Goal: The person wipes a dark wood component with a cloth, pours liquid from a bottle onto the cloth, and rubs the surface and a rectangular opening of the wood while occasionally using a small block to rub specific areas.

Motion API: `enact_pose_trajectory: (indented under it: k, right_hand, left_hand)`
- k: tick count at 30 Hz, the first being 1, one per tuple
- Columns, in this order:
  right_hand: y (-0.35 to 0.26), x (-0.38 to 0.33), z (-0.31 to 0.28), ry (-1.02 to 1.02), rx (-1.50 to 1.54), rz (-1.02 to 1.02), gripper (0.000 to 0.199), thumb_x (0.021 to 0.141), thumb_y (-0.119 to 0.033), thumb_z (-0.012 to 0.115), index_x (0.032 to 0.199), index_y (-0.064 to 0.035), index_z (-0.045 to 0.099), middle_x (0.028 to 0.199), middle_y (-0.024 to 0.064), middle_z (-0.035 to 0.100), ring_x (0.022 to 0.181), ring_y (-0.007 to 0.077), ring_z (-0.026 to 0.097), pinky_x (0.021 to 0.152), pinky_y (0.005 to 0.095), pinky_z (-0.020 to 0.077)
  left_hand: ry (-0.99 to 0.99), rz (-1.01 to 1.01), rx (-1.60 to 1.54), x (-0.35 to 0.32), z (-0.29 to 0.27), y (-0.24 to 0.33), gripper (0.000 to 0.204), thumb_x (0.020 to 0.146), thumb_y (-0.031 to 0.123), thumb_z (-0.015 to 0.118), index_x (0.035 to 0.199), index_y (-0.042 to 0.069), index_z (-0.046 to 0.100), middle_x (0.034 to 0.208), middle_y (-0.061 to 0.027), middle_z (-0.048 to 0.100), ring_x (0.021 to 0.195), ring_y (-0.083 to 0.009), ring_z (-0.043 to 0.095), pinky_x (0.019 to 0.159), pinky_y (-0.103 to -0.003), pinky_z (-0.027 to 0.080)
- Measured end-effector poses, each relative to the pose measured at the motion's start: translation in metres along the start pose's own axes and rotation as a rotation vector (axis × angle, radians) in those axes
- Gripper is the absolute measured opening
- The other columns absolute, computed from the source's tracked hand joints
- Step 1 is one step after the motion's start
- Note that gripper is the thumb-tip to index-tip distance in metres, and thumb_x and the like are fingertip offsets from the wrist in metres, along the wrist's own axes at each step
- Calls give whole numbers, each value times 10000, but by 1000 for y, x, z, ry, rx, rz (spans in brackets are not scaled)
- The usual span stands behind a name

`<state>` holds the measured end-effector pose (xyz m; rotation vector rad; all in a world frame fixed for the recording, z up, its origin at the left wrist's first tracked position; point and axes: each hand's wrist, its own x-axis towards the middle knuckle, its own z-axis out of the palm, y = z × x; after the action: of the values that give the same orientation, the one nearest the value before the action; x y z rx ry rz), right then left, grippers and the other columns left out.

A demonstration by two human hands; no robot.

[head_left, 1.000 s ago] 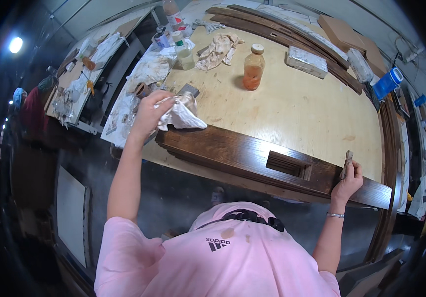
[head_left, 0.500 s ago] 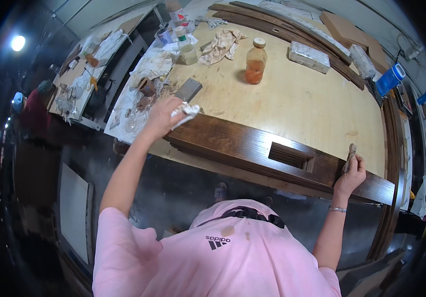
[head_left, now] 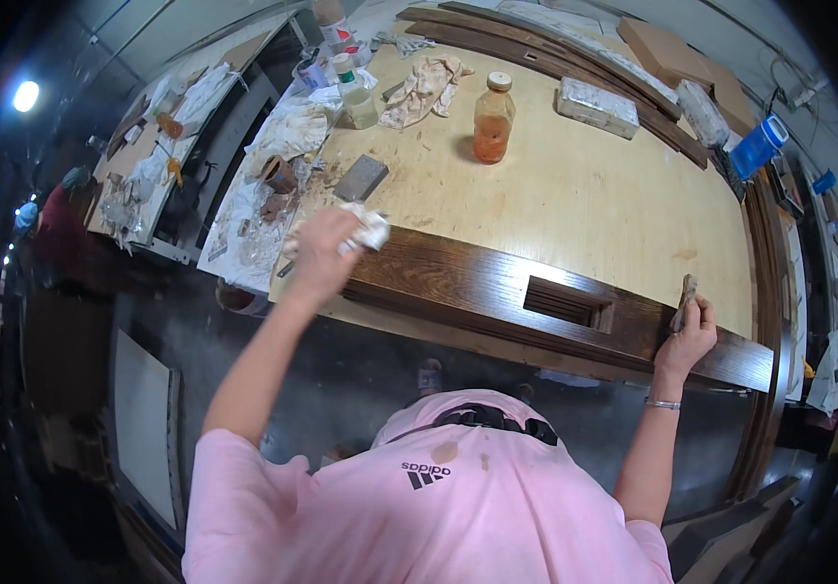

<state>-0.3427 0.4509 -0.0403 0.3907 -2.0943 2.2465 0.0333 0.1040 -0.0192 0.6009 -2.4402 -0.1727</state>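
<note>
- Head view: the plank (head_left: pixel 438 268) lay along the near side of the table (head_left: pixel 614 209), its left end at the left hand (head_left: pixel 327 248) and its right end just past the right hand (head_left: pixel 689 341).
- Its near edge faced the body, with further layers of dark wood showing beneath; the floor (head_left: pixel 380 355) lay below, between the two forearms.
- A slot (head_left: pixel 567 304) cut through the plank sat between the hands, nearer the right one.
- Beyond the plank's far edge, pale tabletop spread ahead of the right hand, leaving it open room as far as the white block (head_left: pixel 597 107).
- Room was tighter ahead of the left hand: a grey block (head_left: pixel 361 178) lay just beyond it, and a brown cup (head_left: pixel 280 174) stood to its left.
- The bottle (head_left: pixel 493 122) stood farther off, ahead of and between the hands.
- Right of the right hand, long dark boards (head_left: pixel 769 258) bounded that side.
- The left hand, slightly blurred, was curled closed around a rag (head_left: pixel 370 230) at the plank's left end, back upward, arm reaching forward.
- The right hand pinched a tan piece (head_left: pixel 684 300) between thumb and fingers, held roughly upright over the plank; whether the piece touched the wood could not be told.
</note>
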Motion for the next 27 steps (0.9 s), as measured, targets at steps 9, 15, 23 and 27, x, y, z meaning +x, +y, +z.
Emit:
enact_pose_trajectory:
  k: [9, 15, 23, 27]
  right_hand:
    - [6, 6, -6, 15, -23, -54, 118, 932, -94, 624, 958, 18, 650, 783, -32, 564, 636, 35, 435, 545, 214, 336]
    - [1, 2, 1, -22, -28, -31, 125, 932, -106, 629, 956, 15, 654, 780, -37, 561, 638, 29, 430, 544, 207, 326]
    - [-10, 1, 10, -12, -127, -13, 124, 903, -79, 635, 871, 32, 682, 764, -40, 590, 694, 56, 474, 597, 238, 390]
    - [-13, 1, 12, 54, -280, -64, 145, 861, -119, 681, 823, 21, 667, 666, -16, 572, 641, 60, 488, 565, 254, 408]
  left_hand:
    - [74, 84, -91, -41, -1, 15, 280, 659, 47, 691, 938, 74, 695, 1000, -79, 688, 991, -297, 619, 941, -438, 434]
    - [280, -388, 165, -63, -66, -60, 222, 744, -4, 687, 965, -2, 660, 983, -148, 664, 908, -346, 625, 828, -394, 488]
    - [103, -224, -518, 46, 2, 101, 206, 754, -30, 693, 955, -27, 650, 924, -147, 652, 841, -286, 641, 761, -344, 489]
    - [-183, -43, -523, 94, 58, 158, 183, 762, 16, 708, 941, -3, 674, 914, -155, 655, 845, -330, 648, 750, -381, 498]
